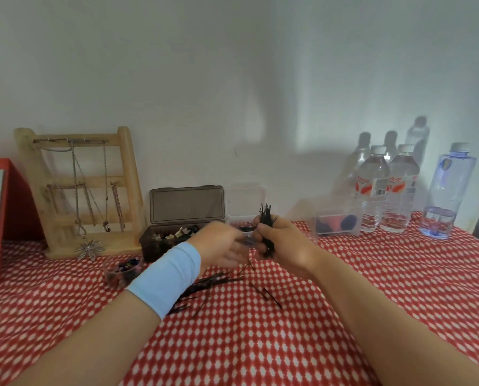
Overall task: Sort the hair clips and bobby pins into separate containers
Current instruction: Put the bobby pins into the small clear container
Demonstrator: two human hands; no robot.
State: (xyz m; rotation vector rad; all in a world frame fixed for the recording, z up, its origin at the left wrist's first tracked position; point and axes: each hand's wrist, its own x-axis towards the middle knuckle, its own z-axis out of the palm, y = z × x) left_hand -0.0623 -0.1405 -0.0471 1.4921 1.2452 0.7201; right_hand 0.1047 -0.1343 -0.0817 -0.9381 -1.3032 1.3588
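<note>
A red & white dotted cloth [344, 302] covers the table. At the back, left of the middle, sits a dark box [149, 247] w/ its lid up. It holds hair clips [177, 234], light & dark ones mixed. Just beside it on the right is a small clear box [237, 220], lid up too, right behind the hands. Something dark lies inside, but it's mostly hidden. A little round bowl [121, 270] near the L wrist holds small colored bits.

The R hand [285, 246] is closed tight round a bunch of black bobby pins [265, 215], which stands almost straight up. The L hand [219, 246] reaches toward the bunch. It's blurry, so can't tell if it holds anything.

The clear box is just past the bunch, so the R hand is nearer & prob. needs only a short push forward. Loose pins [205, 285] lie flat on the cloth by the L wrist, pointing mostly side to side. The L hand is nearer those.
</note>
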